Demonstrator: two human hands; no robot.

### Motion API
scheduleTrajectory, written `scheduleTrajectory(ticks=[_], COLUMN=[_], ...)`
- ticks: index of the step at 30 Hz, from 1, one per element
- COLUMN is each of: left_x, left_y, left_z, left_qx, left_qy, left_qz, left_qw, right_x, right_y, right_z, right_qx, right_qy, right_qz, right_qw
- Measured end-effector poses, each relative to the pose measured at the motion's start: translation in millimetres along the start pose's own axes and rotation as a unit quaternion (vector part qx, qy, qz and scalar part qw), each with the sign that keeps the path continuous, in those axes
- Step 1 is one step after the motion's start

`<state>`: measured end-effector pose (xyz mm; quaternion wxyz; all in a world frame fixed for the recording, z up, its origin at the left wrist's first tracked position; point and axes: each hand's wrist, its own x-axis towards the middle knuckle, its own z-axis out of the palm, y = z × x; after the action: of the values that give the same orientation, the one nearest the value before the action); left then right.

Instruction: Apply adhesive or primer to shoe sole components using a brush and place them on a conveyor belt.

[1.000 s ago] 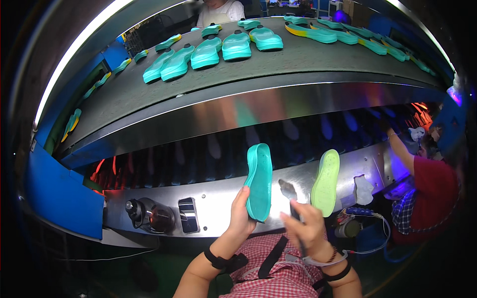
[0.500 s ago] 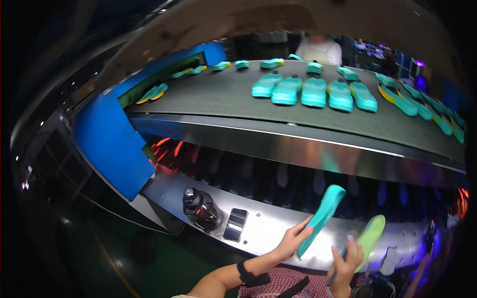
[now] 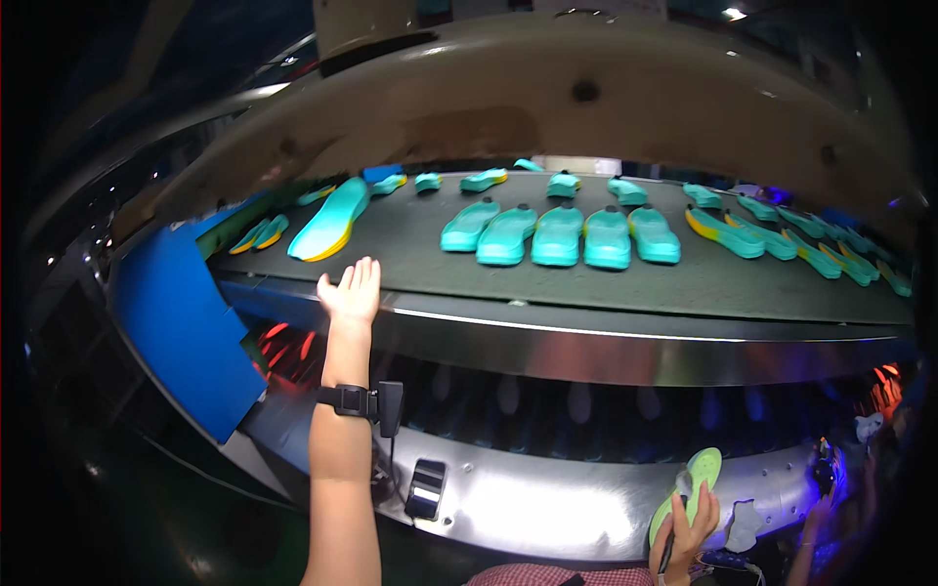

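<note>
"Taking the dark belt (image 3: 576, 286) as the landmark, where can the left hand (image 3: 354, 295) be found?"

"Over the belt's near edge, toward its left end. The forearm is stretched out, and a black strap (image 3: 344, 399) is worn round it. The fingers are spread, and nothing is held in them."

"What is nearest to that hand?"

"A teal sole with a yellow edge (image 3: 329, 225), seen over the left part of the belt, just beyond the fingertips. Its long axis is slanted: one end is pointed toward the belt's near left corner, the other toward the far side and rightward. Whether its underside is fully rested on the belt cannot be told."

"And the right hand (image 3: 692, 532)?"

"It is seen below the belt's near edge, well to the right. A dark-handled tool (image 3: 684, 483) is gripped in the curled fingers, its flat grey blade pointed up toward the belt. Behind it, on the steel ledge (image 3: 547, 503) in front of the belt, a lime-green sole (image 3: 707, 470) is shown, its long axis also slanted, upper end turned beltward and right. Whether it is touched by the fingers cannot be told."

"What else is laid out?"

"On the belt's middle, five teal soles (image 3: 560, 239) are lined up side by side, pointed roughly at its far side."
</note>
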<state>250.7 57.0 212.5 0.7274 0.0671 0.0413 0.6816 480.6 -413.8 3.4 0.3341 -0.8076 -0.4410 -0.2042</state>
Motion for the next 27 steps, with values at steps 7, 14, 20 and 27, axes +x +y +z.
scheduleTrajectory(ticks=[7,14,20,27], left_x=[23,49,35,23], left_y=[-100,-115,-128,-192], left_z=[26,33,50,48], left_qx=[0.818,0.921,0.905,0.849], left_qy=[-0.230,-0.222,-0.318,-0.445], left_qz=[0.186,0.073,0.052,0.050], left_qw=[0.493,0.312,0.278,0.281], right_x=[-3,-3,1,-10], right_y=[-6,14,29,49], right_z=[-3,11,13,15], right_qx=[0.030,0.048,0.042,0.023], right_qy=[0.026,0.045,0.076,0.045], right_qz=[0.020,0.051,0.044,0.079], right_qw=[0.999,0.997,0.995,0.996])
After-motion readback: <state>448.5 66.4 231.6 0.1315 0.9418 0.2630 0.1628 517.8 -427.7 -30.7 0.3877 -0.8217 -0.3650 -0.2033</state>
